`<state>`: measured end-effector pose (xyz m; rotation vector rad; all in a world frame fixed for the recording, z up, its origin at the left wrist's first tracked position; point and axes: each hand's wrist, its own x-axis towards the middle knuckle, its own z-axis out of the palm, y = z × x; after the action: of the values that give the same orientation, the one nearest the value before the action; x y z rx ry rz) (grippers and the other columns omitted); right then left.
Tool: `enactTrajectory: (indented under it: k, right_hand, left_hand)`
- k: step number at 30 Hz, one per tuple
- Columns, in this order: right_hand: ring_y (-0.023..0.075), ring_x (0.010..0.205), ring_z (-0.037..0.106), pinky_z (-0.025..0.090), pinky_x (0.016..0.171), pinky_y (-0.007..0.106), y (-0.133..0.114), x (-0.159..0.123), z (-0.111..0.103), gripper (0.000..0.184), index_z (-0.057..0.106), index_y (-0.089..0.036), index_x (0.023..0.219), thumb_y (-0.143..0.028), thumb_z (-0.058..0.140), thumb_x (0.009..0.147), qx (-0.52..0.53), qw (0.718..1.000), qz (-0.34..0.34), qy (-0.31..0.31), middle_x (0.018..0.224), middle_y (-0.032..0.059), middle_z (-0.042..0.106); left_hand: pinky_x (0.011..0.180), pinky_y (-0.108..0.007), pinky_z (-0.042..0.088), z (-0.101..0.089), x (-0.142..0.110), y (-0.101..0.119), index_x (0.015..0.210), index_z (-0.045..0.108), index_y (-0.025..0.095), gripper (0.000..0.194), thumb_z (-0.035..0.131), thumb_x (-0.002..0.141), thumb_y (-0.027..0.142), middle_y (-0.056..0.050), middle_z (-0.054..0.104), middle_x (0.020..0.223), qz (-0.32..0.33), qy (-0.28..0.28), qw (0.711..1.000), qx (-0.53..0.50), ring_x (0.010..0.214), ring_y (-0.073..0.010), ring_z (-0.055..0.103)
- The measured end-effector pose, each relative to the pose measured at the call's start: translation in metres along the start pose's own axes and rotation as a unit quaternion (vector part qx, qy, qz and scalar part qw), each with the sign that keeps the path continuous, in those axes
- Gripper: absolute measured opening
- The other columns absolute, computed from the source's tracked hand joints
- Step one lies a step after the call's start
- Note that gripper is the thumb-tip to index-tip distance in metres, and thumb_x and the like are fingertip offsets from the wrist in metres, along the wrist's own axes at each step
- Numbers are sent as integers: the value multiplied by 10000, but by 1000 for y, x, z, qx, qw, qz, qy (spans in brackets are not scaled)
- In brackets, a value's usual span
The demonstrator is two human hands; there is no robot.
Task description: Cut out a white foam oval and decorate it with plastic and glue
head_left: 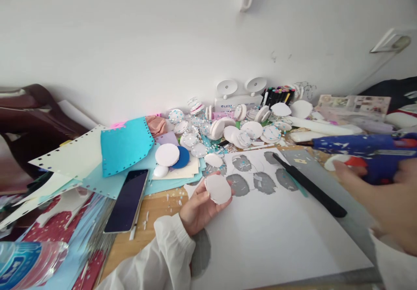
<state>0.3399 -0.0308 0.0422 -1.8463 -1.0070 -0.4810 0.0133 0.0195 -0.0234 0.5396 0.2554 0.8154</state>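
My left hand (198,209) grips a round white disc (219,189) by its edge, face up, above a big white sheet (260,233). The sheet has several round holes through which a grey surface shows. On the right, my right hand (381,198), smeared by motion, is wrapped round a blue glue gun (355,146). The gun's dark nozzle points left, over the back right of the sheet. Between the hands, a black-handled craft knife (312,188) lies slanted across the sheet's right edge.
White discs (252,130), some beaded, crowd the table's back along the wall. A phone (127,201) lies left of my left hand, beside coloured sheets (127,144). A plastic bottle (29,261) occupies the near left corner. Black markers (276,96) stand behind.
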Motion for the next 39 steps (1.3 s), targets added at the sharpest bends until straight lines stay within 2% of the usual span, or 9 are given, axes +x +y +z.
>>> enactTrajectory:
  k: [4,8,13,16,19,23,27,34,39]
  right_hand:
    - [118,422,439,362,463,287,-44,-1,22,267,470,-223,629,-342,702,570,52,995,-77,19,509,-37,472]
    - [121,438,462,390,474,272,-59,-13,42,233,504,-210,652,-342,691,610,128,988,-83,8,511,-34,505]
    - [116,440,463,400,457,259,-52,-37,65,246,502,-210,629,-321,719,590,184,982,-30,-29,498,-49,502]
    - [113,438,470,405,452,255,-47,-48,70,262,507,-206,668,-311,728,573,222,971,30,-80,510,-54,513]
    - [115,462,478,411,470,261,-44,-53,71,279,511,-201,685,-307,736,558,243,956,101,-129,538,-48,529]
    - [131,513,497,415,518,289,-39,-52,71,298,543,-198,738,-351,745,580,251,935,178,-175,606,-38,551]
    - [135,547,507,413,569,307,-35,-52,73,291,557,-198,773,-354,744,614,269,931,176,-174,654,-34,565]
    - [127,562,506,418,595,300,-31,-50,77,255,543,-186,748,-302,745,643,293,928,156,-166,659,-32,551]
    - [148,580,501,418,590,316,-30,-50,77,250,552,-217,806,-325,730,666,301,925,156,-170,672,-31,548]
  left_hand:
    - [1002,-315,431,-3,-2,13,1350,448,278,680,731,747,413,-69,638,1235,59,17,998,-14,1129,-217,608]
    - [977,-261,451,-10,-5,23,1331,476,303,654,718,747,472,-45,639,1248,103,33,994,-14,1118,-185,616]
    - [972,-233,469,-9,-6,30,1231,566,244,565,742,729,436,-59,637,1248,74,27,996,-52,1103,-181,627]
    - [934,-183,481,-6,-7,45,1247,529,229,682,795,656,442,-62,661,1185,123,61,986,-99,1037,-150,650]
    - [825,-128,506,-1,-9,63,1258,484,243,812,843,561,454,-36,682,1077,169,81,973,-131,910,-111,674]
    - [651,-103,506,4,-12,78,1164,527,261,755,821,528,542,5,680,914,221,108,962,-123,704,-72,655]
    - [559,-115,475,5,-12,80,1071,571,233,693,775,536,623,15,656,810,251,123,955,-100,589,-52,592]
    - [573,-204,451,13,-19,76,1069,599,251,660,604,639,751,-17,646,843,268,211,940,-11,641,-104,545]
    - [595,-230,475,16,-48,72,1075,598,217,673,700,594,677,-43,648,889,233,197,952,14,663,-121,553]
